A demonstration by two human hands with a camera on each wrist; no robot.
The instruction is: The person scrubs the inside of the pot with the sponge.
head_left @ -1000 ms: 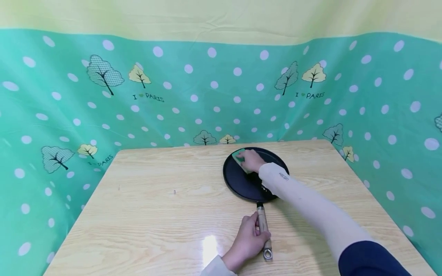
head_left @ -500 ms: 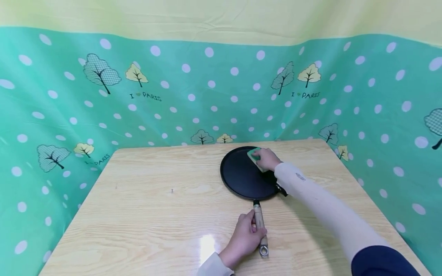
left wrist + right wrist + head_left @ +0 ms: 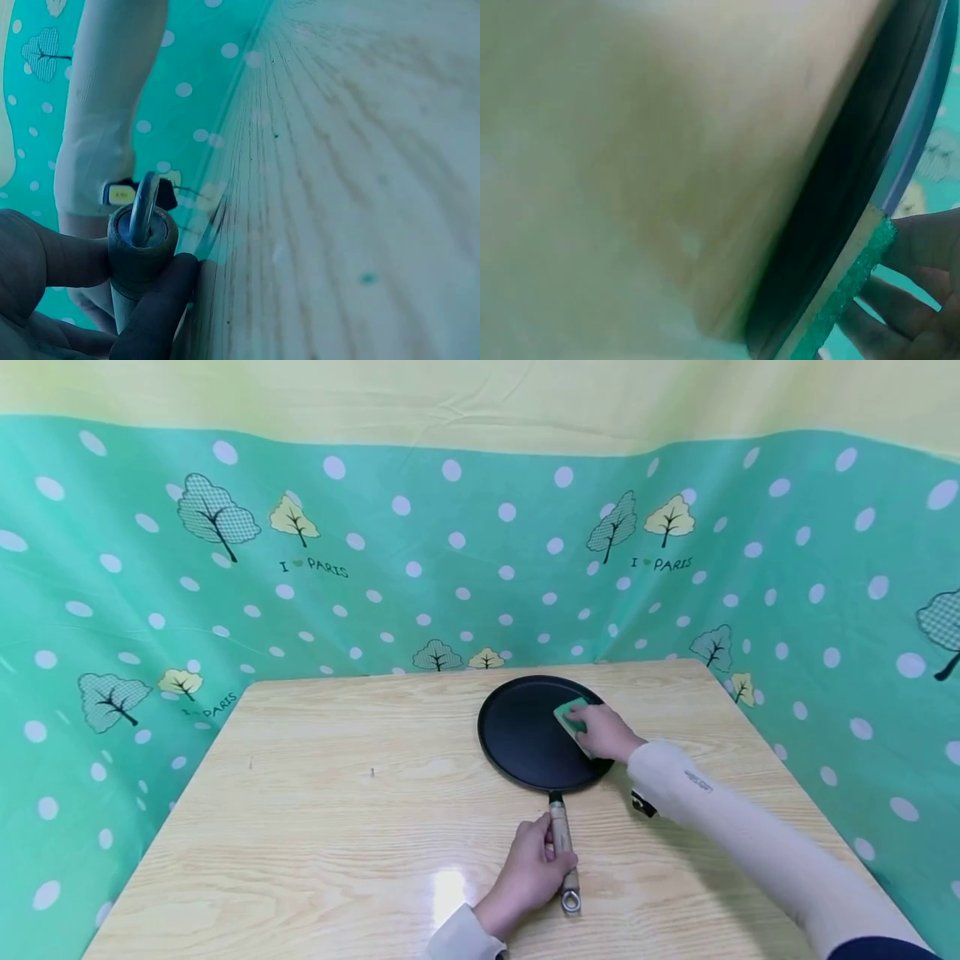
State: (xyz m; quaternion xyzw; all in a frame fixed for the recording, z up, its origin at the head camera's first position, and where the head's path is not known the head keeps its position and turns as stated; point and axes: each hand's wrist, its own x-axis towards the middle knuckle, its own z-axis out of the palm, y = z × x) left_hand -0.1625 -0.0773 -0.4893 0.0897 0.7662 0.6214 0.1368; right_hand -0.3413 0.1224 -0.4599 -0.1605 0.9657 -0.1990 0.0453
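A round black frying pan (image 3: 522, 735) lies at the back right of the table, its pale wooden handle (image 3: 560, 839) pointing toward me. My left hand (image 3: 527, 871) grips that handle from the left; in the left wrist view the thumb and fingers close round its end, by the metal hanging ring (image 3: 144, 210). On the right part of the pan, my right hand (image 3: 609, 732) holds a sponge (image 3: 572, 717) with a green top and a pale underside. The right wrist view has the sponge (image 3: 847, 289) at the pan's rim, fingers on its green face.
The light wooden table (image 3: 337, 827) stretches left of the pan and in front of it. A green dotted curtain (image 3: 375, 568) stands behind the table and at both sides. The right sleeve (image 3: 750, 827) crosses the table's right side.
My right hand has moved the sponge from the pan's upper left across to its right side, then a little toward me. The left hand keeps its grip on the handle.
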